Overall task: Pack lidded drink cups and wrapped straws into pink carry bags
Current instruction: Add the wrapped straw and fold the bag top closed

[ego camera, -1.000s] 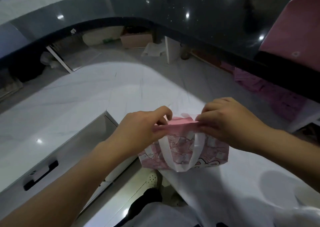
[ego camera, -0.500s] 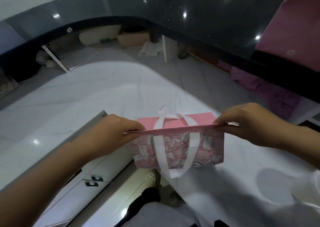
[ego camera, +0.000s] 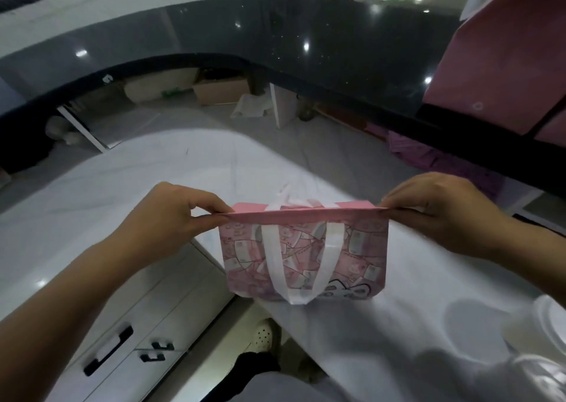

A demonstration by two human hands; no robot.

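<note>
A small pink patterned carry bag [ego camera: 352, 257] with white loop handles hangs in the air above the white counter's near edge. My left hand [ego camera: 171, 217] pinches the left end of its top rim. My right hand [ego camera: 435, 211] pinches the right end, and the rim is stretched straight between them. One white handle droops down the bag's front. A lidded drink cup [ego camera: 548, 325] shows blurred at the right edge, on the counter. No straw is visible.
The white marble counter [ego camera: 137, 181] spreads below and ahead, with drawers [ego camera: 116, 340] under its left part. A raised dark counter [ego camera: 275, 40] curves behind it. Pink bags [ego camera: 505, 49] stand at upper right. Boxes sit on the floor beyond.
My hands have slid apart from the bag's middle to its two ends, pulling the top rim flat and wide. The bag has lifted slightly.
</note>
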